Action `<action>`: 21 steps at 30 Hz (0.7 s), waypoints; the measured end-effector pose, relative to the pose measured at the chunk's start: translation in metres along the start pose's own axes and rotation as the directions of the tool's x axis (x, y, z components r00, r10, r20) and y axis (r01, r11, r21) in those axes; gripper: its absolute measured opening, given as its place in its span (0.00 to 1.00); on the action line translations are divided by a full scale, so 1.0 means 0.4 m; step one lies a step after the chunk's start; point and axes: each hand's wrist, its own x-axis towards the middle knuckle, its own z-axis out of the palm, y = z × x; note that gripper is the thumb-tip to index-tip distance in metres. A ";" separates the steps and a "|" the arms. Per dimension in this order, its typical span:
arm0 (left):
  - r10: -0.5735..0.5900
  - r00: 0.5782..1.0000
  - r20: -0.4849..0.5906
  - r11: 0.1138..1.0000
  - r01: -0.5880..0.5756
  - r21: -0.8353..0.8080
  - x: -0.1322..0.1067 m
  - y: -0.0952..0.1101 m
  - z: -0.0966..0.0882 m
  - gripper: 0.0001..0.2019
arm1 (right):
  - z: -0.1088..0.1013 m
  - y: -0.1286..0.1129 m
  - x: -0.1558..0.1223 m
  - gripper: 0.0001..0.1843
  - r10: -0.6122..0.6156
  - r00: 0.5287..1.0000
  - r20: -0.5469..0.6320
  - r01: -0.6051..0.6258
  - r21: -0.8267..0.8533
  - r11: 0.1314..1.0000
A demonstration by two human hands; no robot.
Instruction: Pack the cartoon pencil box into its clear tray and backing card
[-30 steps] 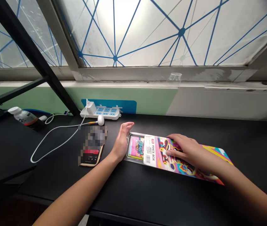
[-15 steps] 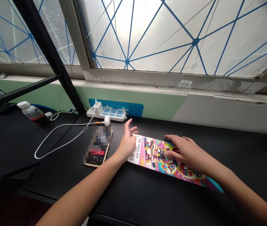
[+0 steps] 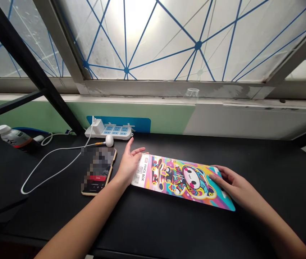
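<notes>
A long, flat pencil box (image 3: 179, 180), its cover printed with a colourful cartoon figure on a skateboard, lies between both hands over the black desk. White lettering space with a barcode marks its left end. My left hand (image 3: 129, 163) rests against that end, thumb and fingers stretched apart past the far left corner. At the other end my right hand (image 3: 231, 181) grips the box, thumb on the cover and fingers at the far edge. Part of the right fingers is hidden behind the box.
Left of the box lies a phone (image 3: 100, 172), partly pixelated. Behind it a white power strip (image 3: 117, 132) holds a plug and cable (image 3: 45, 154). A white-capped bottle (image 3: 15, 138) leans at far left near a black metal frame (image 3: 58, 108). A clear cup (image 3: 192, 92) sits on the sill.
My right hand has slid from the middle of the cover to the box's right end, uncovering the cartoon face. The view has turned slightly right; my left hand stays at the left end.
</notes>
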 end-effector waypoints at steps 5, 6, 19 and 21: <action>-0.043 0.994 0.104 0.990 0.028 0.139 0.016 0.009 -0.022 0.21 | -0.017 -0.040 0.016 0.32 0.087 0.976 0.199 -0.129 0.210 0.969; -0.048 0.993 0.110 0.987 0.030 0.156 0.017 0.013 -0.027 0.17 | -0.020 -0.045 0.019 0.32 0.076 0.978 0.194 -0.117 0.210 0.971; 0.253 0.959 0.127 0.960 -0.265 0.092 -0.236 0.011 -0.057 0.13 | 0.016 -0.080 -0.123 0.14 -0.273 0.907 -0.321 0.264 -0.072 0.962; 0.250 0.962 0.108 0.952 -0.265 0.156 -0.283 -0.036 -0.075 0.14 | 0.039 -0.054 -0.163 0.11 -0.295 0.908 -0.298 0.280 -0.095 0.955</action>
